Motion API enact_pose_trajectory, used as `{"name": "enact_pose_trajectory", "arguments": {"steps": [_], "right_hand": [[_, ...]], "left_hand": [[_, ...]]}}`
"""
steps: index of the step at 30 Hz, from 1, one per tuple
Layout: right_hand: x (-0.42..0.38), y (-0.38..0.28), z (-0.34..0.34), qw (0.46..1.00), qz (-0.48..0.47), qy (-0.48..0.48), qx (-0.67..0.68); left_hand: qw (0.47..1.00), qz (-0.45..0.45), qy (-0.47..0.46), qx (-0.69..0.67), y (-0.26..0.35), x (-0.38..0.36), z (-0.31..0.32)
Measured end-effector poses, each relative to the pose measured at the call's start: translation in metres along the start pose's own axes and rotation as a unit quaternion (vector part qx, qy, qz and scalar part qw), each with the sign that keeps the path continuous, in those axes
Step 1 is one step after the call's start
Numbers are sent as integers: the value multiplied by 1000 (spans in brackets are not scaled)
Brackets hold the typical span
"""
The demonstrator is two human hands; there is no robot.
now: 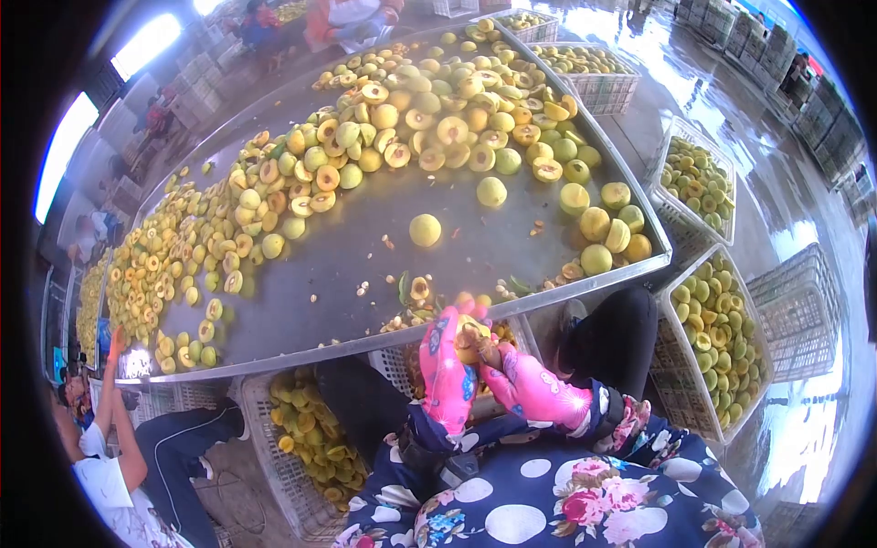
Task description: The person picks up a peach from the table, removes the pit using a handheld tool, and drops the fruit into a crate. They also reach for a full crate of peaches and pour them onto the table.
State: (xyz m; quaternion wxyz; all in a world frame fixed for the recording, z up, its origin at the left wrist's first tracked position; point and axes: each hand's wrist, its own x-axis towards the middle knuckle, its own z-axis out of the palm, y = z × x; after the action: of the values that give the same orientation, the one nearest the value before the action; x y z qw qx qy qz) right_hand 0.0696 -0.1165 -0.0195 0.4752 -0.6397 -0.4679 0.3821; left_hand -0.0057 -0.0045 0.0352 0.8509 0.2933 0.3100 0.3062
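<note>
My left hand (446, 365), in a pink patterned glove, is closed around a cut yellow peach (470, 340) just off the table's near edge. My right hand (544, 395), gloved alike, presses in from the right with its fingers closed against the fruit. Something small and brown shows at its fingertips; I cannot make out what it is. Under both hands a crate holding pits and scraps (504, 336) is partly covered. A whole peach (425, 230) sits alone on the metal table (365, 260) beyond my hands.
A large heap of halved peaches (347, 137) spreads across the table, which has a raised rim. Crates of peach halves stand at the right (717, 338) and by my left leg (315, 438). A co-worker's arm (119, 411) reaches over the table at the left. Another person (352, 18) is across it.
</note>
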Motion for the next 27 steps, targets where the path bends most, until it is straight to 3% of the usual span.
{"name": "enact_pose_trajectory", "arguments": {"steps": [2, 5, 8, 11, 14, 20, 23, 27], "right_hand": [[0, -32, -10, 998, -34, 38, -25], [2, -43, -18, 998, 35, -15, -50], [3, -36, -20, 992, 32, -45, -112], [5, -32, -18, 991, 62, -72, -92], [7, -51, -27, 980, 150, -126, 39], [9, -51, -30, 940, 242, -173, 168], [8, -47, -30, 871, 239, -226, 365], [8, -41, -22, 799, 281, -230, 479]], "left_hand": [[1000, 2, -6, 2, -3, 3, -7], [1000, -1, -1, 31, -7, 10, -14], [997, -18, -2, 74, -5, 11, -18], [994, -29, 1, 109, -2, 11, -20], [992, -47, 4, 114, -2, 13, -23], [986, -22, -30, 165, -6, 21, -36], [994, -4, -36, 103, -6, 19, -32], [999, 7, -43, 17, -13, 18, -31]]}}
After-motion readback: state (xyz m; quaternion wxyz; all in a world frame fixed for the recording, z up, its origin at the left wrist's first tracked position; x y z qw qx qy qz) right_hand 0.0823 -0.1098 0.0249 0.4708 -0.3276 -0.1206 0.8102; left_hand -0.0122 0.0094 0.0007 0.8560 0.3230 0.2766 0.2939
